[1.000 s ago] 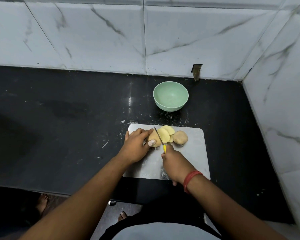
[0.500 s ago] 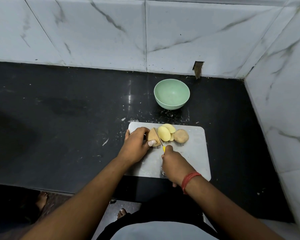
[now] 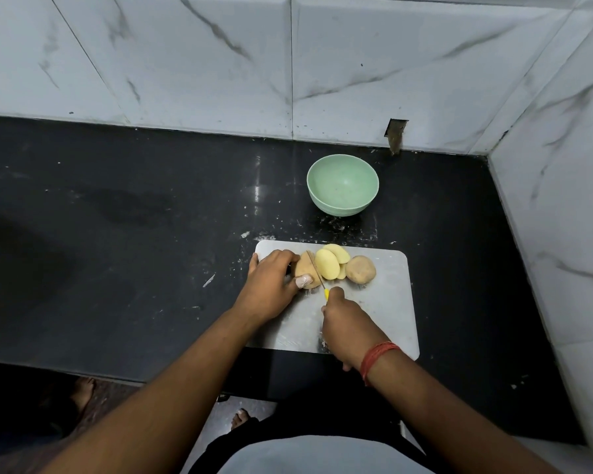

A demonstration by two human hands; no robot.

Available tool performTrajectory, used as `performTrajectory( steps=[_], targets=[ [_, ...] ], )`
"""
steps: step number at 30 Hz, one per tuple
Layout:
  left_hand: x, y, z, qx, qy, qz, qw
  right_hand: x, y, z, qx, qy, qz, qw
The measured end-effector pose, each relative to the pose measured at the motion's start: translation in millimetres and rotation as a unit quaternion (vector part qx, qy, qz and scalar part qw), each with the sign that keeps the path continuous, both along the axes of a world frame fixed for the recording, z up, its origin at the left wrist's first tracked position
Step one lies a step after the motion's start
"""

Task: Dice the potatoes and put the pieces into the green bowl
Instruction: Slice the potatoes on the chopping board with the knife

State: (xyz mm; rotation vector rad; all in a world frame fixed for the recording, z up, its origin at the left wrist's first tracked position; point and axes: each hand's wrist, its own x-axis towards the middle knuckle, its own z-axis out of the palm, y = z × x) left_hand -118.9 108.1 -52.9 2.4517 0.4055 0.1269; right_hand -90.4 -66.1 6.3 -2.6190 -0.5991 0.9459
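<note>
Your left hand [image 3: 271, 285] is curled over the uncut end of the potato [image 3: 305, 273] on the cutting board [image 3: 384, 302], thumb pressed against its near side. Your right hand [image 3: 348, 325] is wrapped round the yellow handle of the knife [image 3: 317, 273], with the blade standing in the potato just beside that thumb.

That closeness is the main danger. The piece you are holding looks short, so the blade works right next to your fingers. If the knife skids on the rounded skin or breaks through suddenly, it could catch the thumb. Tucking the fingertips back would likely help.

The potato also rests on a curved side, so it may roll under pressure and give you an uneven cut.

The loose slices [image 3: 329, 265] lean against each other just right of the blade, touching the whole potato [image 3: 361, 269] further right. A careless stroke could knock them about, or send the round one rolling over the board's edge onto the worktop [image 3: 151, 234].

So far you have only slices, not dice. The green bowl [image 3: 343, 186] sits beyond the board, apart from it, and looks to hold nothing yet. Carrying pieces across that gap could drop some on the gritty-looking surface.
</note>
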Motion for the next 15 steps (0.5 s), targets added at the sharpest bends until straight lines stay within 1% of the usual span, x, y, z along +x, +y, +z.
performTrajectory(
  steps=[4,6,9,12,15],
  targets=[
    [1,-1,3,0.01,-0.003,-0.003,1.0,6,2,1,-0.01,0.03,-0.001,0.999],
    [2,-1,3,0.018,-0.004,-0.006,1.0,10,3,3,-0.013,0.04,0.016,0.999],
    [2,-1,4,0.029,-0.006,-0.013,0.999,15,5,10,0.002,0.026,0.035,0.999],
    [3,-1,5,0.031,-0.006,-0.019,0.999,25,11,17,0.001,0.032,0.034,0.999],
    [5,0,3,0.027,-0.008,-0.026,0.999,38,19,19,-0.023,0.071,0.035,0.997]
  ],
)
